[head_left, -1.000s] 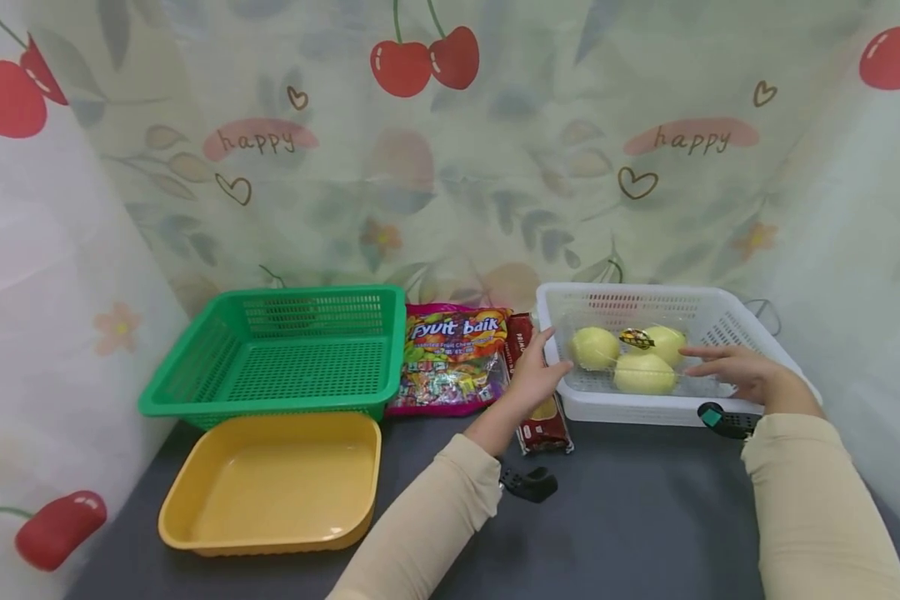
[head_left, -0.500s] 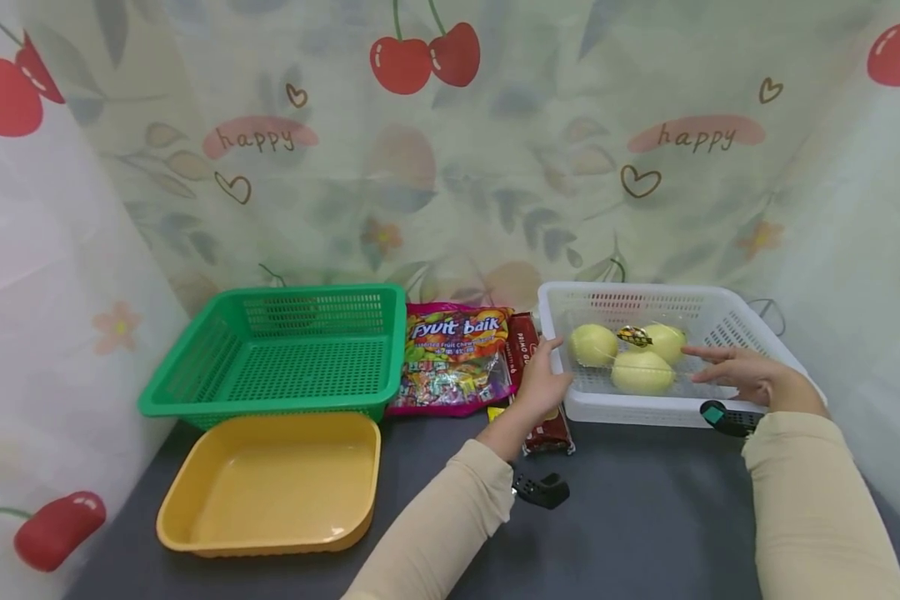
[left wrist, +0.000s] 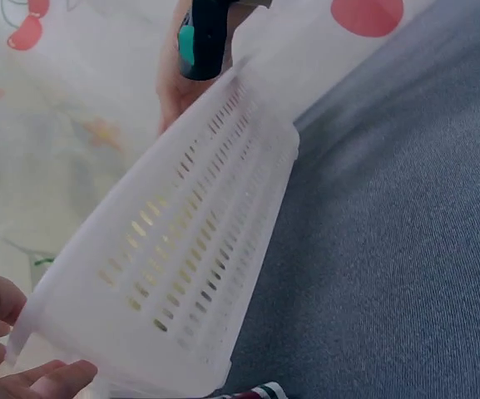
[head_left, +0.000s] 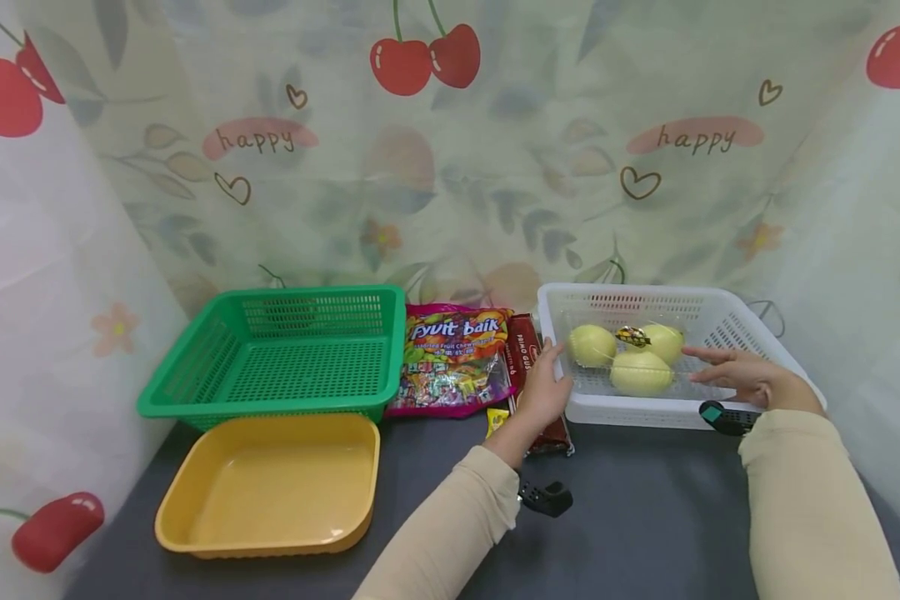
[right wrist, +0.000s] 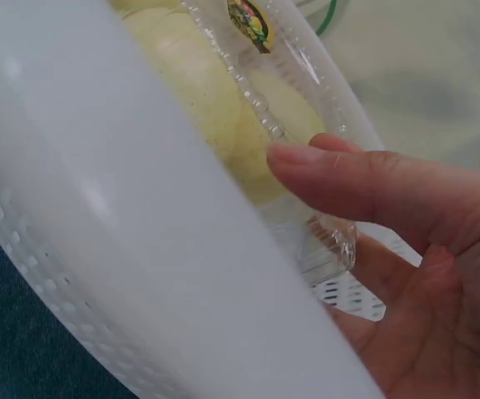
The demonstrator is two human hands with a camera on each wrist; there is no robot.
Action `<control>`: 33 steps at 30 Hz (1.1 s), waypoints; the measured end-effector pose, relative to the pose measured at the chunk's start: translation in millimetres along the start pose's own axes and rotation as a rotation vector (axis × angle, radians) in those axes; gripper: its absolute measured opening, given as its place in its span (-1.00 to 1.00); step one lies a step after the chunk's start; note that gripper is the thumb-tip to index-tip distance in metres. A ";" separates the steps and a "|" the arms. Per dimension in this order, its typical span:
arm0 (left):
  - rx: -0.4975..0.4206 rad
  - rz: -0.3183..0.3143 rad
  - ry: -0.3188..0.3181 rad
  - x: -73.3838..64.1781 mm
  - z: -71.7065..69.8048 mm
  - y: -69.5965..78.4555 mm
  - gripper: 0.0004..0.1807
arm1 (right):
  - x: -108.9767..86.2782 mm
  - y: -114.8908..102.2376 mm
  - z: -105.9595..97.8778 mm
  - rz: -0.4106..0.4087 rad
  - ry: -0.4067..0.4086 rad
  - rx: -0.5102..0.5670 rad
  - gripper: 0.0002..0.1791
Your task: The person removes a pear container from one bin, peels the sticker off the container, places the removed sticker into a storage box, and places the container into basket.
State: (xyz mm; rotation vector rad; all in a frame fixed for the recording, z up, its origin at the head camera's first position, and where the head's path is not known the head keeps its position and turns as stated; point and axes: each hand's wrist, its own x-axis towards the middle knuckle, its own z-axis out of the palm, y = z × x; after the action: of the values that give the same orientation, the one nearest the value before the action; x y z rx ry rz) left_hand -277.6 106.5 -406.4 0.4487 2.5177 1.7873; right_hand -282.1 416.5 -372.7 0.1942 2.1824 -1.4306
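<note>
A white slotted basket [head_left: 630, 410] stands at the right of the table. Inside it lies a clear plastic pack of pale yellow round fruit [head_left: 641, 373] with a dark label. My left hand [head_left: 543, 396] is at the basket's left rim; in the left wrist view its thumb and fingers [left wrist: 2, 295] stand on either side of the rim. My right hand [head_left: 746, 375] reaches over the front rim to the pack's right end. In the right wrist view the thumb [right wrist: 331, 174] lies over the pack, with the other fingers behind its clear corner.
A dark red Primo Gusto spaghetti packet [head_left: 523, 342] lies partly under my left arm, with a small yellow packet [head_left: 497, 418] beside it. Farther left are a Fyvit baik candy bag [head_left: 453, 358], a green basket [head_left: 270, 408] and a yellow tray [head_left: 262, 492]. A printed curtain surrounds the table.
My left hand has moved slightly right and closer against the white basket's left rim, uncovering the small yellow packet. My right hand stays at the fruit pack's end.
</note>
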 end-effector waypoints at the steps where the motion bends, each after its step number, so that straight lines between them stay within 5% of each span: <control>1: 0.008 0.009 -0.008 -0.3 -0.6 -1.0 -0.40 | 0.3 0.3 0.6 -0.007 0.007 0.009 -0.12; 10: 0.026 0.060 -0.062 -3.1 -3.0 -9.9 -0.39 | 7.5 7.4 5.7 -0.035 0.136 0.025 -0.29; 22: 0.026 0.043 -0.079 -4.1 -3.9 -7.1 -0.38 | 10.4 9.1 6.6 -0.082 0.111 0.121 -0.71; 33: 0.026 0.054 -0.084 -3.5 -4.8 -6.7 -0.38 | 9.5 11.5 3.9 -0.172 0.168 0.038 -0.57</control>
State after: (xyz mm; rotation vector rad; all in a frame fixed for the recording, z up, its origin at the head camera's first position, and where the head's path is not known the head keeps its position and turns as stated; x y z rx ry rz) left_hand -276.6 99.2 -411.4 0.5857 2.4979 1.7163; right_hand -284.3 416.5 -388.0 0.1475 2.3571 -1.6026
